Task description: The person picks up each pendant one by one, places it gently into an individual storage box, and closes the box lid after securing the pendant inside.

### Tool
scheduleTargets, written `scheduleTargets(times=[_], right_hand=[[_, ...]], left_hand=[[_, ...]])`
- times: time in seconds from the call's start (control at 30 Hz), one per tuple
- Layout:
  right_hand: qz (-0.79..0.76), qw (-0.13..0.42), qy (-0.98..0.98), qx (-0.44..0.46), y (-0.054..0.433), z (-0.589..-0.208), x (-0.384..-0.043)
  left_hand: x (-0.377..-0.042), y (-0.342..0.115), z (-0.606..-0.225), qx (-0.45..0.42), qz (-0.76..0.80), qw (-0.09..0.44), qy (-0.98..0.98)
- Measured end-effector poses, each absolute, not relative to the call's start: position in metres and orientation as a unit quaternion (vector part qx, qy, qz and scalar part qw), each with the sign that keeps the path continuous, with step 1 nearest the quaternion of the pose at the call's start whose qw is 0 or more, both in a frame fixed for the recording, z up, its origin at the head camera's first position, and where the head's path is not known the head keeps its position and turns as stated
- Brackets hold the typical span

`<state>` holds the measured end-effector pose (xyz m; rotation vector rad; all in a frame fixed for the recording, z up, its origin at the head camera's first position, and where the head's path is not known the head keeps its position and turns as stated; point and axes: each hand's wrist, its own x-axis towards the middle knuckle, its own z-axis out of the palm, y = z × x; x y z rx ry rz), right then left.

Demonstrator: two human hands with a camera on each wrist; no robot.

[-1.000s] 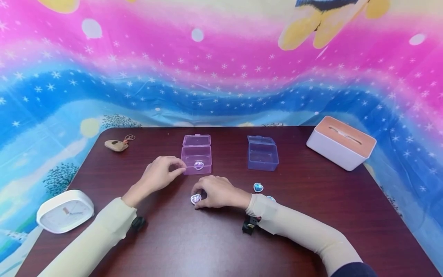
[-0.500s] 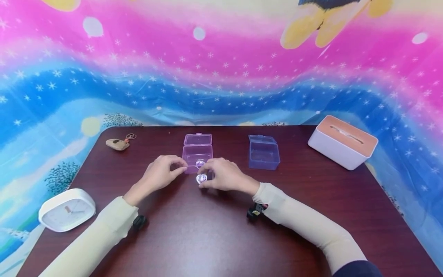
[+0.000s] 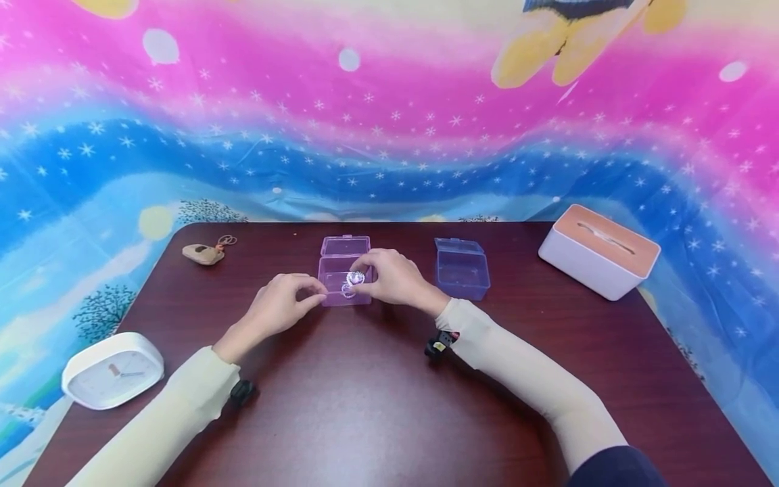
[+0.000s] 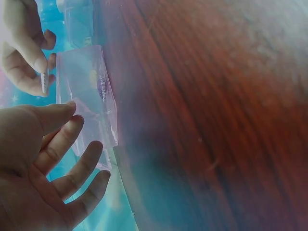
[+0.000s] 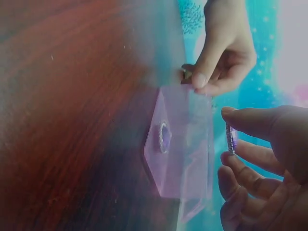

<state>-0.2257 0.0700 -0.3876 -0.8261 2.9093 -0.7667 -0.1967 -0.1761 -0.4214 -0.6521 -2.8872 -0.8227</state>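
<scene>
My right hand (image 3: 398,277) pinches a heart-shaped purple gem (image 5: 231,137) with a beaded silver rim between thumb and fingers. It holds this gem over the open pink see-through box (image 3: 331,297). A second purple heart gem (image 5: 164,137) lies inside that box and shows through its wall. At the box's left side, my left hand (image 3: 282,301) pinches the rim with thumb and index finger, the other fingers spread apart in the left wrist view. The pink box's hinged lid (image 3: 345,246) is tilted back behind it.
An open blue see-through box (image 3: 462,277) stands right of the pink one. A tissue box (image 3: 599,250) sits at the back right. A white clock (image 3: 112,372) is at the left edge, with a tan wooden trinket (image 3: 203,254) behind it.
My right hand has carried the purple gem from the table up and away to over the pink box. The blue heart gems seen earlier are now behind my right sleeve. My left hand stays put.
</scene>
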Motion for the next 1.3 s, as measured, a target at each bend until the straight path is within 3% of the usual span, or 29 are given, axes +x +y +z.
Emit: scheduleTargets(times=[0.57, 1.3], right_hand=[[-0.220, 0.011, 0.936, -0.276, 0.052, -0.401, -0.251], [-0.136, -0.006, 0.948, -0.289, 0.025, -0.408, -0.255]], left_hand=[[-0.198, -0.177, -0.421, -0.215, -0.266, 0.028, -0.939], [-0.195, -0.178, -0.420, -0.215, -0.273, 0.021, -0.938]])
